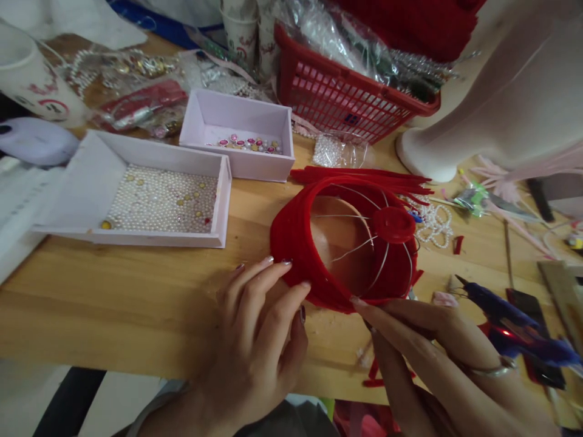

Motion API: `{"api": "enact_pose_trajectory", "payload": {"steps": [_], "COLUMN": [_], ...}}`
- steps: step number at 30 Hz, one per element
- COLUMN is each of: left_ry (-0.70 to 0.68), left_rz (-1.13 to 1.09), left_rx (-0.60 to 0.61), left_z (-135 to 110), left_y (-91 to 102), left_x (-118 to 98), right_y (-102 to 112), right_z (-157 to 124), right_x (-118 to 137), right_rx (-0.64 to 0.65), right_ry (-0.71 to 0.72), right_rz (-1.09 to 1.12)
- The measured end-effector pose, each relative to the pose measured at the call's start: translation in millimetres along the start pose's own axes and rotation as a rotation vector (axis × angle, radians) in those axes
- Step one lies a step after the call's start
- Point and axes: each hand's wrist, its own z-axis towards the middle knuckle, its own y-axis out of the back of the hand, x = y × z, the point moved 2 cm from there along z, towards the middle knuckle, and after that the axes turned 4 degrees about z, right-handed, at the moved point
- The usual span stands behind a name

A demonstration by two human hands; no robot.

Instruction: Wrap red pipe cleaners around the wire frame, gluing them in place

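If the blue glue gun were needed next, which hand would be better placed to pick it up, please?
Probably the right hand: it is close to the blue glue gun, though presently occupied at the red band. The left hand rests against the band, farther away.

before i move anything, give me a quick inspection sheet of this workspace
surface: wooden table, red scraps on it
work things: red ring, with wires running to a red disc; red strips behind
clutter: pearl box, gem box, glue gun showing a red light
left hand: fingers spread, tips against the ring's outer side
right hand: fingertips at the ring's near edge; grip partly hidden
cables: none clearly made out
surroundings: red basket behind the ring, paper cup at far left
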Motion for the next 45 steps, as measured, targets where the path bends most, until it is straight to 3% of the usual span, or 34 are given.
{"api": "enact_pose_trajectory", "payload": {"steps": [7,16,31,36,45], "left_ry": [0.001,0.006,0.003,0.01,0.009], "left_rz": [-0.016,-0.026,-0.04,-0.036,-0.02], "left_rx": [0.008,0.008,0.019,0.012,0.02], "left_z": [-0.9,-0.7,-1.2,-1.0,-2.1], "left_y": [0.8,-1.3,0.1,-0.5,-1.0], "left_x": [0.4,1.0,0.2,-0.1,1.2], "right_y": [2.2,-1.0,-6.5,-8.5,-16.2], "right_z": [6.7,8.4,10.5,6.6,2.3], "right_x": [1.0,7.7,17.2,12.5,8.9], "right_rx": [0.012,-0.098,-0.106,-0.104,-0.15], "right_ry": [-0.03,-0.108,-0.17,-0.111,-0.146], "right_rz": [0.052,0.016,0.013,0.015,0.083]}}
